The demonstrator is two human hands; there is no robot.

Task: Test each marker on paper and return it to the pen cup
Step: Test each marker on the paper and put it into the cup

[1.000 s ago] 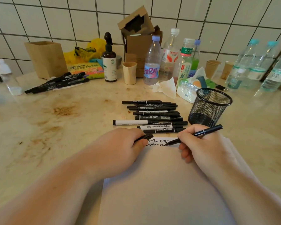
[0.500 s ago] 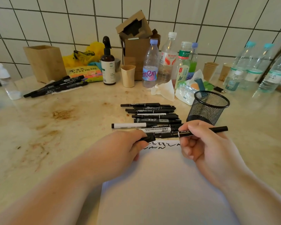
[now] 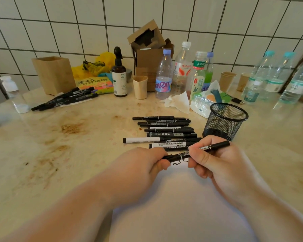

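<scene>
White tiled wall with dark grout behind a stained beige worktop (image 3: 63,154). A white sheet of paper (image 3: 178,203) lies at the near edge, with black squiggles (image 3: 177,162) at its far end. Both hands hold one black marker (image 3: 198,151) just above those squiggles: the left hand (image 3: 143,165) pinches its left end, where the cap is, and the fingers (image 3: 199,156) of the right hand (image 3: 222,165) are curled round the barrel, whose far end sticks out to the right. Just beyond lies a row of markers (image 3: 164,131), mostly black, two with white barrels. The black mesh pen cup (image 3: 226,121) stands upright right of the row. Farther back are another bunch of markers (image 3: 66,100), a wooden box (image 3: 54,74), a brown spray bottle (image 3: 119,79), a paper cup (image 3: 140,87), water bottles (image 3: 163,77) and a crumpled tissue (image 3: 178,102)
</scene>
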